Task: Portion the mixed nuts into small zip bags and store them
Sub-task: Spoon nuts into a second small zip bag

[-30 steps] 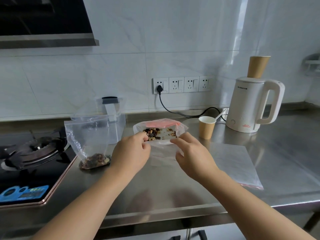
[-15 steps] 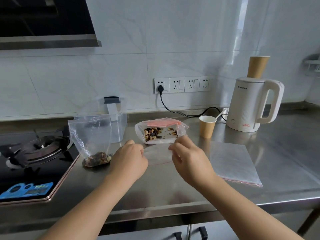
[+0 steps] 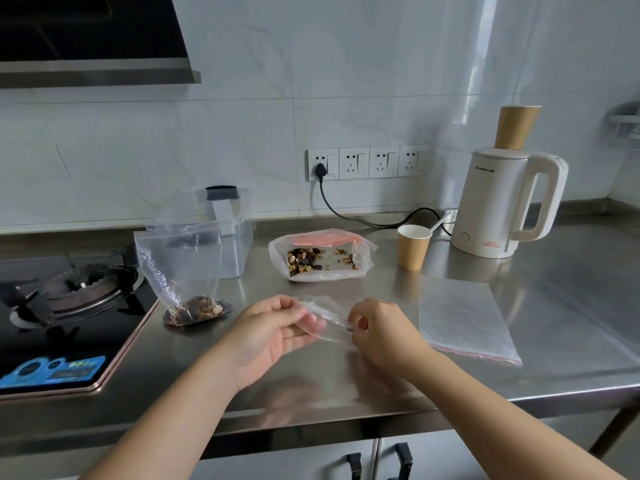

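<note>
An empty clear zip bag [image 3: 327, 318] is held just above the steel counter [image 3: 346, 382] between both hands. My left hand [image 3: 268, 336] pinches its left edge and my right hand [image 3: 382, 332] pinches its right edge. Behind them lies the big open bag of mixed nuts [image 3: 320, 259] with a pink strip at its mouth. To the left stands a small zip bag [image 3: 183, 275], upright and open, with a portion of nuts at its bottom.
More flat empty zip bags [image 3: 465, 315] lie at the right. A paper cup [image 3: 412, 247], a white kettle [image 3: 502, 199] and its black cord stand at the back. A clear plastic container [image 3: 233, 245] sits behind the filled bag. A gas hob [image 3: 62, 306] is at the left.
Both hands drew back from the big nut bag toward me, bringing an empty zip bag with them and lifting it off the counter.
</note>
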